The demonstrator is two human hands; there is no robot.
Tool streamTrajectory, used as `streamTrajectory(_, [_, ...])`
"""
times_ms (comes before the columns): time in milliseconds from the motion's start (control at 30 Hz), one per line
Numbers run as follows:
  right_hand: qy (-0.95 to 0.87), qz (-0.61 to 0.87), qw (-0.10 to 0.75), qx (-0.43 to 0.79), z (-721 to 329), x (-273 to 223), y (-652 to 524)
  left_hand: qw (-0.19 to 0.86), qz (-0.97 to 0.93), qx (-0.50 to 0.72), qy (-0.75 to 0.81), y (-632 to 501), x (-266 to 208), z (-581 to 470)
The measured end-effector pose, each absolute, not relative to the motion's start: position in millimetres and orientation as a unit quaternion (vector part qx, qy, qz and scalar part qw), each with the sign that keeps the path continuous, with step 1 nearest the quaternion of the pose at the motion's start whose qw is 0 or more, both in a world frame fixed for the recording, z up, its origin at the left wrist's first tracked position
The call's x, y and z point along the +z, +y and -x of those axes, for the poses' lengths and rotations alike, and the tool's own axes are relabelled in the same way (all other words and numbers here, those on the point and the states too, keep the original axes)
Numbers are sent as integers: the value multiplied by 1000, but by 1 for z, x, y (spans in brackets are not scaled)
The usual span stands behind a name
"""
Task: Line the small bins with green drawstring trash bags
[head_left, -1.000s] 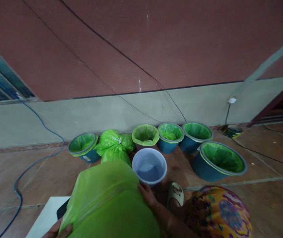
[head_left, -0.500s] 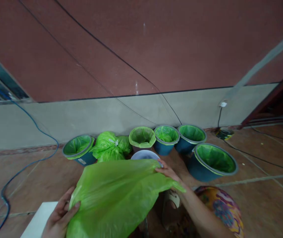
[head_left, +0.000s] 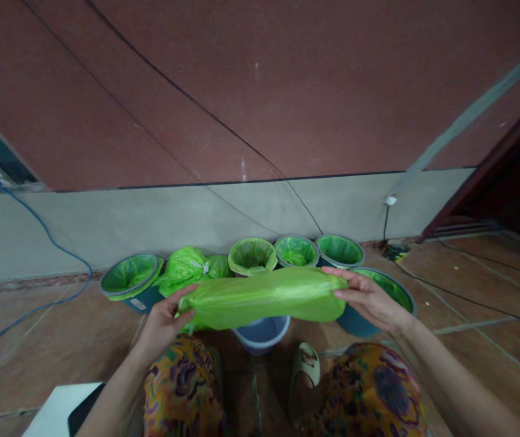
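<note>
The green plastic bag (head_left: 264, 297), stretched level between both hands, is hiding most of the pale blue bucket (head_left: 262, 334) below it and part of the big lined tub (head_left: 389, 291) at right. The left hand (head_left: 164, 318) is pinching the bag's left end, thumb on top; the right hand (head_left: 369, 297) is lying over the right end, fingers closed on it, though the underside of that grip is not showing. Lined bins (head_left: 296, 250) and a tied green sack (head_left: 187, 270) are standing along the grey wall base (head_left: 105, 221). A blue cable (head_left: 36, 303) is trailing over the brown tiled floor (head_left: 469, 340). A white object (head_left: 54, 413) is getting cut off at the bottom left.
</note>
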State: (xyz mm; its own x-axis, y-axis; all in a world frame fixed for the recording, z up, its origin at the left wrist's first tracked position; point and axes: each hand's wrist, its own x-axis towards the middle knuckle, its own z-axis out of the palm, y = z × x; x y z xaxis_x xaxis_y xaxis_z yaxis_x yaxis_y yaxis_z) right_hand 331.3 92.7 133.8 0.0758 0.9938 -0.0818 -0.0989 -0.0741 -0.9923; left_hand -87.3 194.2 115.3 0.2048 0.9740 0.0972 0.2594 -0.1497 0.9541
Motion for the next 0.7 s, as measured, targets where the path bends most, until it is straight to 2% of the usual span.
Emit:
streamTrajectory(67, [-479,556,489,471,-333,129,92,331,-714,377,488,204,113,75])
streamTrajectory(200, [-597,693,339,218,-328,101,91,122,-808,281,504,217,102,58])
streamTrajectory(300, [-651,725,191,119,-327,81,87,44,-838,211,501,223,94,53])
streamTrajectory(367, [-660,730,148,102,-332,73,83,25,-844,195,499,227,90,56])
streamTrajectory(433, [-640,739,185,102,-342,69,81,43,-836,227,498,231,87,61])
streamTrajectory(500, [-594,741,287,125,-353,68,79,116,-809,301,491,234,84,68])
streamTrajectory(600, [-497,702,471,194,-360,70,77,310,-709,419,475,231,82,73])
streamTrajectory(700, [-408,650,602,222,-353,70,75,483,-560,487,464,220,78,67])
